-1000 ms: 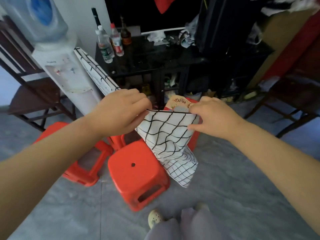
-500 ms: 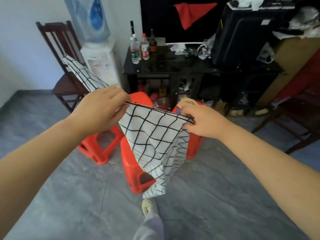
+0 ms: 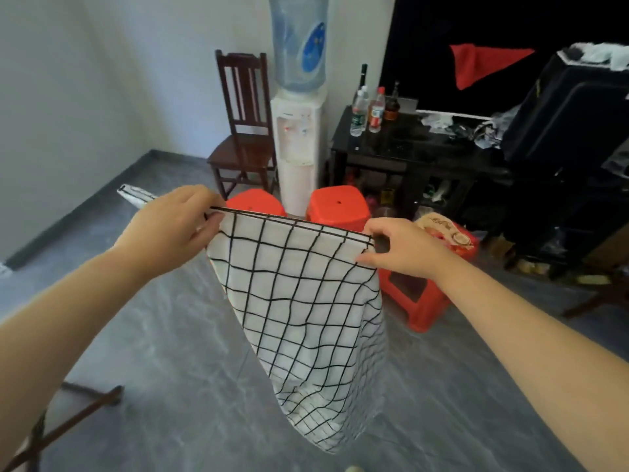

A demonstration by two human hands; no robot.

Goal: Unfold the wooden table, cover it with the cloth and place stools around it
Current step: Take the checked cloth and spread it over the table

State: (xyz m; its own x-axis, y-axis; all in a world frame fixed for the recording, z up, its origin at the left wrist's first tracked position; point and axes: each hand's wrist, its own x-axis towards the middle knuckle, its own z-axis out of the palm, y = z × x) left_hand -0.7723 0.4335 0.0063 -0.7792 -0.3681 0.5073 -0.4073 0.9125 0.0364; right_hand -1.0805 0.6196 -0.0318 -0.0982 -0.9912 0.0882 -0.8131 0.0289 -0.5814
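Observation:
A white cloth (image 3: pixel 306 301) with a black grid pattern hangs in front of me, still partly folded. My left hand (image 3: pixel 177 223) pinches its top edge on the left, and a corner sticks out behind that hand. My right hand (image 3: pixel 401 248) pinches the same edge on the right. Behind the cloth stand red plastic stools: one (image 3: pixel 253 204) at the left, one (image 3: pixel 337 206) in the middle, and a third (image 3: pixel 418 301) lying on its side under my right hand. Dark wooden legs (image 3: pixel 85 413) at the lower left may belong to the folding table.
A white water dispenser (image 3: pixel 296 137) with a blue bottle stands against the wall, with a dark wooden chair (image 3: pixel 245 131) to its left. A black glass table (image 3: pixel 408 148) holds bottles (image 3: pixel 367 110) and clutter. A black suitcase (image 3: pixel 571 124) stands at the right. Grey tile floor spreads below.
My hands have moved further apart along the cloth's top edge, spreading it wider. My view has risen and swung left, so the stools now sit behind the cloth.

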